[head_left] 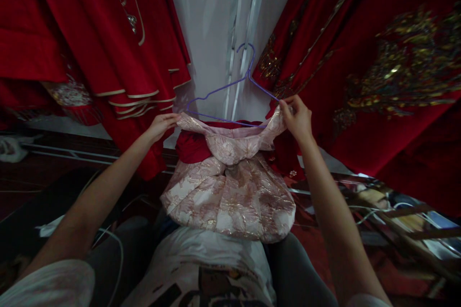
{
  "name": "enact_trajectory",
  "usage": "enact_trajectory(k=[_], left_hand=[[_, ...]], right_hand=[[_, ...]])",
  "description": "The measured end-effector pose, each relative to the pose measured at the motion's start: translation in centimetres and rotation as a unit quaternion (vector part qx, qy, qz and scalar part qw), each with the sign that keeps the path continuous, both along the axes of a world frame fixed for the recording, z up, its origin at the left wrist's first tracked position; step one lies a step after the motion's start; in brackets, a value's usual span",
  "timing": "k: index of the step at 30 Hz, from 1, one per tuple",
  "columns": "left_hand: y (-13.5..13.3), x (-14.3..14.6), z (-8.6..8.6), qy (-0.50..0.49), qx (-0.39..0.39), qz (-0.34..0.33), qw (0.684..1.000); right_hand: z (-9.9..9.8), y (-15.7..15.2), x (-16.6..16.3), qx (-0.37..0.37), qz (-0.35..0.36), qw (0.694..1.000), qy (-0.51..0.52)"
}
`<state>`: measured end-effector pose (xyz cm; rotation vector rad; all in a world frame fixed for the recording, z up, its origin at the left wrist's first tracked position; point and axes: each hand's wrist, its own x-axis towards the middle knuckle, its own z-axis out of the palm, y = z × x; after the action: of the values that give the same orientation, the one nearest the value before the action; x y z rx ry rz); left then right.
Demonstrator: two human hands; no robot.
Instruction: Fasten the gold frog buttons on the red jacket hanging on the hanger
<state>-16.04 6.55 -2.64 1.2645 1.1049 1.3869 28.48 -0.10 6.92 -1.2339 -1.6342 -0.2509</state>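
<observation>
A pink and gold brocade garment (230,192) hangs in front of me, its lower part resting on my lap. My left hand (163,123) pinches its left shoulder edge. My right hand (297,117) is closed on its right shoulder, together with the right end of a purple wire hanger (230,87). The hanger's hook points up before a white wall. Its bottom bar lies just above the garment's neckline, where a red lining (190,146) shows.
Red embroidered garments (108,33) hang close on the left, and a red robe with gold embroidery (396,67) hangs on the right. A white wall (216,19) with vertical strips lies ahead. Dark floor with cables and clutter (396,211) spreads to the right.
</observation>
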Motion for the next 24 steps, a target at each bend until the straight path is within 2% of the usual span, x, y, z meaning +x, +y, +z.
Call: enact_trajectory(k=[3,10,13,16,21,24], left_hand=[[0.5,0.5,0.0,-0.004,0.020,0.042,0.999],[1.2,1.9,0.9,-0.011,0.086,0.090,0.992],[1.9,2.9,2.0,-0.010,0.089,0.097,0.991],[2.8,5.2,3.7,0.027,0.125,0.113,0.985],[3.3,9.4,6.0,0.138,0.222,0.045,0.964],[3.2,9.6,6.0,0.128,0.213,0.025,0.968]], right_hand=[[0.0,-0.1,-0.1,-0.003,-0.001,1.000,-0.001],[0.2,-0.1,0.1,-0.005,-0.001,1.000,-0.006],[0.3,-0.1,0.1,-0.006,-0.002,1.000,-0.008],[0.4,-0.2,0.1,-0.006,-0.004,1.000,-0.011],[0.5,-0.3,0.3,-0.006,-0.010,1.000,-0.021],[0.4,-0.1,0.4,-0.007,-0.008,1.000,-0.023]])
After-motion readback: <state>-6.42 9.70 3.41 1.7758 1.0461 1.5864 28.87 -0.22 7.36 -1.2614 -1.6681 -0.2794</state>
